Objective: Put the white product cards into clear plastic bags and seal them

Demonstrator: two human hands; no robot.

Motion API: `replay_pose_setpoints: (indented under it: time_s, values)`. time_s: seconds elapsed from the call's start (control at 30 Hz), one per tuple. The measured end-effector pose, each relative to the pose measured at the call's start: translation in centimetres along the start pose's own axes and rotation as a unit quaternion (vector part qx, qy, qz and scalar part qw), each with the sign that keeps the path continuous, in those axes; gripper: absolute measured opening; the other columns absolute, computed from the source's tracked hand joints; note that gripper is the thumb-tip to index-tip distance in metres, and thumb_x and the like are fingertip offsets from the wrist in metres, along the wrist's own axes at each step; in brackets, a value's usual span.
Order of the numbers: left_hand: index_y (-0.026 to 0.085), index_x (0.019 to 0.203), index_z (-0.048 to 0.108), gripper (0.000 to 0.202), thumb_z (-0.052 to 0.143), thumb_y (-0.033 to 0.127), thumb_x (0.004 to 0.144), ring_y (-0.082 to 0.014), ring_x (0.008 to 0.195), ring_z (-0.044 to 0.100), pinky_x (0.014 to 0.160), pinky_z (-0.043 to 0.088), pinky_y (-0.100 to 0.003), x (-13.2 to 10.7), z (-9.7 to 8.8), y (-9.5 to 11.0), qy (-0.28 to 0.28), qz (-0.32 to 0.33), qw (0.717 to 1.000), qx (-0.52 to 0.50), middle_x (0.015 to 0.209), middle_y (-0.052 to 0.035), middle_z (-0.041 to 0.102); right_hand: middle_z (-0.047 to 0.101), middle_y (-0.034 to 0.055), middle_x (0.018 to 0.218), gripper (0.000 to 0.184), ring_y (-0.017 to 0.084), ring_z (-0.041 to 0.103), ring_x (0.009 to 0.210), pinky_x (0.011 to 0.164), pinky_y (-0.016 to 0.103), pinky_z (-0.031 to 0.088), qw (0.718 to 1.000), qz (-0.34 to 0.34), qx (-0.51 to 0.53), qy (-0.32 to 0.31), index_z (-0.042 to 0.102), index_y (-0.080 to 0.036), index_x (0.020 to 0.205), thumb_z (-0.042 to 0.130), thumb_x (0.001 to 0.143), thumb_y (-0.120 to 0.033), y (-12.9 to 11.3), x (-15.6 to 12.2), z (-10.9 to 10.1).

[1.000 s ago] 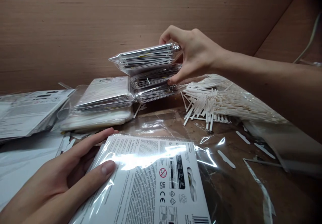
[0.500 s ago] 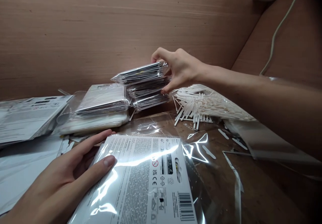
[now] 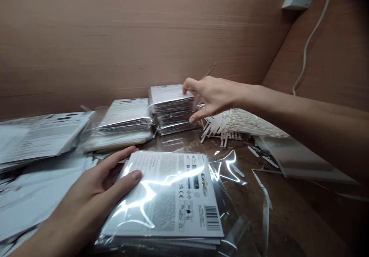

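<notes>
Our right hand (image 3: 216, 97) sits half-open against the end of a stack of wrapped packs (image 3: 172, 110), fingertips touching it, though we cannot tell if it grips; the stack stands on the table (image 3: 291, 214) just beside a second stack (image 3: 125, 115). Our left hand (image 3: 92, 195) lies open on a single wrapped pack (image 3: 170, 195), gripping nothing.
</notes>
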State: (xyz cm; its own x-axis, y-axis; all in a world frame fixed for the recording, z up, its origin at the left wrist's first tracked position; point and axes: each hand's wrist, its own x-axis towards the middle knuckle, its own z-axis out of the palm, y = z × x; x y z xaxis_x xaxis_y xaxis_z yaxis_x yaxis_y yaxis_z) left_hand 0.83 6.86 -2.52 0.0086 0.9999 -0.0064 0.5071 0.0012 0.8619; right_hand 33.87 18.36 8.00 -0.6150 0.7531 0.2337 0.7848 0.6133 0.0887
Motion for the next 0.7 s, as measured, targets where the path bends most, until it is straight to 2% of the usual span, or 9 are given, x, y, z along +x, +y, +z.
replay_pose_setpoints:
  time_s: [0.07,0.17,0.27,0.33,0.43,0.5,0.53,0.63,0.7]
  values:
    - [0.028,0.144,0.060,0.082,0.081,0.062,0.072,-0.0346,0.110,0.073,0.089,0.063,-0.041,-0.3,0.1,0.4,-0.035,-0.014,0.998,-0.048,0.131,-0.0087,0.074,0.070,0.0194,0.121,0.078,0.044,0.066,0.110,0.088,0.062,0.056,1.000,0.007,-0.014,0.016,0.057,-0.019,0.133,0.069,0.080,-0.074,-3.1,-1.7,-0.6]
    - [0.022,0.140,0.064,0.075,0.083,0.053,0.073,-0.0349,0.115,0.071,0.091,0.061,-0.040,-0.3,-0.1,0.8,0.005,-0.017,0.997,-0.081,0.133,-0.0130,0.072,0.067,0.0200,0.135,0.070,0.043,0.065,0.118,0.095,0.064,0.056,0.996,-0.029,0.056,0.064,0.062,-0.019,0.132,0.062,0.086,-0.072,-10.4,-4.9,-0.4]
    - [0.019,0.137,0.065,0.072,0.087,0.042,0.073,-0.0307,0.110,0.072,0.087,0.060,-0.036,-0.5,-0.5,1.7,0.038,-0.029,0.986,-0.161,0.131,-0.0142,0.072,0.059,0.0239,0.146,0.086,0.045,0.058,0.132,0.109,0.063,0.051,0.993,-0.058,0.079,0.060,0.059,-0.014,0.141,0.068,0.078,-0.071,-18.0,-7.3,1.9]
    - [0.018,0.138,0.062,0.067,0.085,0.032,0.076,-0.0251,0.095,0.075,0.078,0.060,-0.032,-0.9,-0.7,2.6,0.030,-0.054,0.966,-0.251,0.123,-0.0136,0.075,0.048,0.0308,0.154,0.092,0.049,0.049,0.141,0.115,0.064,0.046,0.993,-0.054,0.067,0.077,0.050,-0.004,0.149,0.073,0.077,-0.057,-21.3,-7.7,3.8]
    - [0.010,0.124,0.067,0.039,0.070,0.028,0.089,-0.0197,0.076,0.072,0.066,0.058,-0.028,-1.9,-1.1,4.0,-0.021,-0.064,0.927,-0.369,0.105,-0.0153,0.077,0.051,0.0341,0.149,0.077,0.049,0.054,0.136,0.109,0.062,0.051,0.989,-0.030,0.072,0.128,0.045,0.001,0.149,0.064,0.081,-0.029,-22.7,-7.1,5.1]
    - [0.007,0.112,0.070,0.031,0.060,0.030,0.095,-0.0190,0.074,0.071,0.067,0.058,-0.029,-2.4,-2.0,4.8,-0.047,-0.047,0.911,-0.406,0.099,-0.0164,0.076,0.064,0.0299,0.134,0.067,0.042,0.068,0.118,0.097,0.056,0.060,0.983,-0.021,0.096,0.158,0.049,-0.004,0.144,0.058,0.078,-0.017,-22.0,-6.7,4.3]
    - [0.007,0.111,0.071,0.033,0.056,0.033,0.097,-0.0195,0.076,0.071,0.071,0.059,-0.031,-2.6,-2.6,5.2,-0.056,-0.016,0.918,-0.391,0.100,-0.0168,0.076,0.070,0.0249,0.123,0.062,0.038,0.073,0.104,0.088,0.051,0.063,0.978,-0.014,0.111,0.174,0.052,-0.008,0.139,0.057,0.078,-0.015,-21.5,-6.5,3.4]
    - [0.014,0.117,0.075,0.041,0.062,0.047,0.095,-0.0262,0.102,0.070,0.094,0.058,-0.043,-2.8,-5.5,6.6,-0.051,0.150,0.958,-0.240,0.126,-0.0165,0.071,0.073,0.0063,0.087,0.040,0.023,0.068,0.067,0.061,0.036,0.058,0.959,0.022,0.138,0.245,0.060,-0.018,0.115,0.063,0.075,-0.017,-20.2,-6.9,0.3]
    - [0.020,0.110,0.080,0.040,0.079,0.050,0.083,-0.0323,0.131,0.057,0.114,0.044,-0.048,-3.0,-7.7,7.7,-0.028,0.248,0.956,-0.151,0.149,-0.0124,0.059,0.064,-0.0021,0.069,0.027,0.016,0.057,0.055,0.053,0.029,0.049,0.946,0.034,0.144,0.289,0.061,-0.020,0.098,0.068,0.072,-0.018,-19.9,-7.4,-1.3]
